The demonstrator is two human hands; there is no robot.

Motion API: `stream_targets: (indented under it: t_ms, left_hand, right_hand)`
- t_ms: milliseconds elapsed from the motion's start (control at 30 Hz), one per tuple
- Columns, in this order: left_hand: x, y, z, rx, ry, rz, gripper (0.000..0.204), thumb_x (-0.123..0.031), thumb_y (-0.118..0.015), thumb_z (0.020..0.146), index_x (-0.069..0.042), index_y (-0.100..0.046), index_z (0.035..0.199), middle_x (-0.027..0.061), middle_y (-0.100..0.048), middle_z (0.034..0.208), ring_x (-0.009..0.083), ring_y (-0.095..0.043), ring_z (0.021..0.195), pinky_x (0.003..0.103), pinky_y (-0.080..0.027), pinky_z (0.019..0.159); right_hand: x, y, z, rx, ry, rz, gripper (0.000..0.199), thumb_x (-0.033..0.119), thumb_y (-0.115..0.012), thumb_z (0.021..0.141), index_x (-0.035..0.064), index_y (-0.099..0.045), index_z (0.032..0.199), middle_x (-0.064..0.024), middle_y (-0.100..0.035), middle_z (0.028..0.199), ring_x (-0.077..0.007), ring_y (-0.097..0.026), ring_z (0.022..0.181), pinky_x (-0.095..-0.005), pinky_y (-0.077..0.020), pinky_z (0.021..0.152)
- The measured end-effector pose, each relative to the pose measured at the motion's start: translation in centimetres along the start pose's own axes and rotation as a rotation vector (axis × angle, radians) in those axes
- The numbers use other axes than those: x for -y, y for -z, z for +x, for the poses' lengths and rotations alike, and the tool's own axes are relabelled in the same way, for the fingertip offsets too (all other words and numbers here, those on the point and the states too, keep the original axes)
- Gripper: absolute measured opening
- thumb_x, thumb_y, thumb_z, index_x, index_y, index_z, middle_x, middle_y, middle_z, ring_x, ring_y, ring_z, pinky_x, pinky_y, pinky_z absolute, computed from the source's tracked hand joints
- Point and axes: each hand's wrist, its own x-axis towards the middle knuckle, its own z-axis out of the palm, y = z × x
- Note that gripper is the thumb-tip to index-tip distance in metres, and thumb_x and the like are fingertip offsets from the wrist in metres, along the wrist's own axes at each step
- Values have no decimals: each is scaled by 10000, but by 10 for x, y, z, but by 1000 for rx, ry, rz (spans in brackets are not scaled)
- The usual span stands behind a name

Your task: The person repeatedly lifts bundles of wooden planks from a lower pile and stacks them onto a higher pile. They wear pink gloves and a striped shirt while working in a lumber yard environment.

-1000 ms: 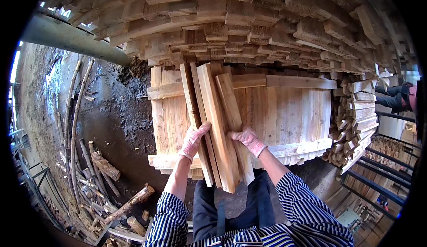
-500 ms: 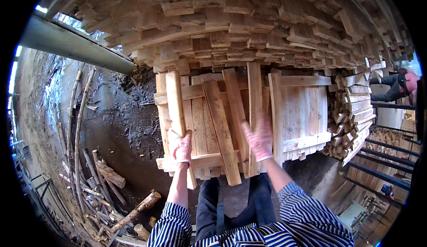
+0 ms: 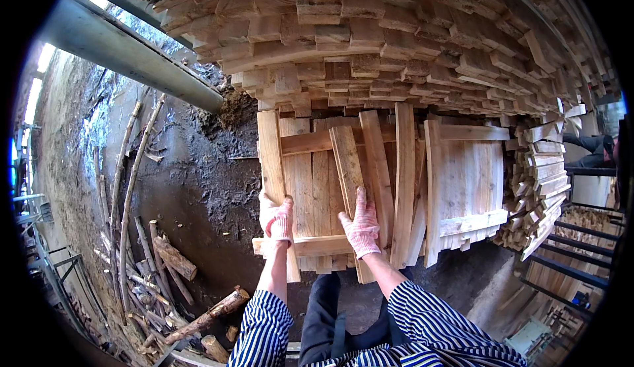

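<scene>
My left hand (image 3: 276, 220), in a pink-and-white knit glove, is closed around the lower part of a wooden plank (image 3: 271, 150) at the left edge of a slatted board layer (image 3: 304, 188). The plank's lower end sticks out below that hand. My right hand (image 3: 362, 225), gloved alike, grips a slanted plank (image 3: 345, 159) in the middle, thumb on its left edge and fingers along its right. Right of it lie a tilted plank (image 3: 377, 169), a nearly upright plank (image 3: 404, 182) and another plank (image 3: 432, 192), all on top of the slats.
A tall stack of sawn wood (image 3: 370, 50) rises along the far side. More stacked pieces (image 3: 545, 169) stand at right, beside dark metal rails (image 3: 568, 261). To the left are a thick metal beam (image 3: 145, 63), wet muddy ground (image 3: 205, 169), thin poles (image 3: 125, 195) and short logs (image 3: 211, 314).
My right hand has moved left from the nearly upright plank onto the slanted middle one and gripped it. My left hand keeps its plank. The whole view has shifted slightly.
</scene>
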Motion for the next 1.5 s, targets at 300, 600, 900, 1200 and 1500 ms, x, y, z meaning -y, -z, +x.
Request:
stream_targets:
  t_ms: [300, 600, 900, 1200, 1500]
  left_hand:
    - [5, 20, 23, 133, -24, -87, 576, -291, -673, 931, -90, -445, 1420, 175, -681, 1151, 295, -670, 1011, 381, -516, 890]
    - [23, 19, 37, 279, -111, -104, 585, -343, -579, 1008, -49, -398, 1479, 177, -613, 1309, 273, -595, 1155, 361, -447, 1012]
    - [54, 11, 57, 271, -27, -236, 627, -331, -610, 1000, -61, -367, 1511, 166, -615, 1310, 262, -593, 1145, 351, -447, 1009]
    - [24, 12, 46, 289, -14, -63, 574, -327, -610, 994, -76, -420, 1474, 152, -625, 1302, 266, -602, 1142, 357, -453, 1003]
    - [30, 17, 45, 234, -96, -4, 593, -340, -604, 993, -66, -412, 1483, 151, -625, 1311, 264, -588, 1168, 351, -436, 1025]
  right_hand:
    - [61, -27, 1, -98, -4, 114, 870, 321, -765, 826, 267, -307, 1564, -271, -550, 1319, -411, -593, 1164, -470, -535, 939]
    - [76, -22, 28, -68, 282, 87, 791, 468, -600, 933, 140, -270, 1573, -216, -418, 1524, -380, -479, 1333, -486, -396, 1097]
    - [-74, 83, 59, -121, -245, -153, 827, 534, -651, 881, 298, -266, 1574, -255, -408, 1513, -434, -421, 1364, -502, -346, 1140]
    - [-52, 38, 43, -178, -99, 30, 760, 313, -751, 845, 264, -397, 1516, -211, -513, 1425, -383, -502, 1310, -440, -448, 1071]
    - [60, -19, 8, -185, 49, 216, 743, 291, -725, 857, 245, -406, 1526, -188, -556, 1397, -372, -597, 1186, -430, -540, 958]
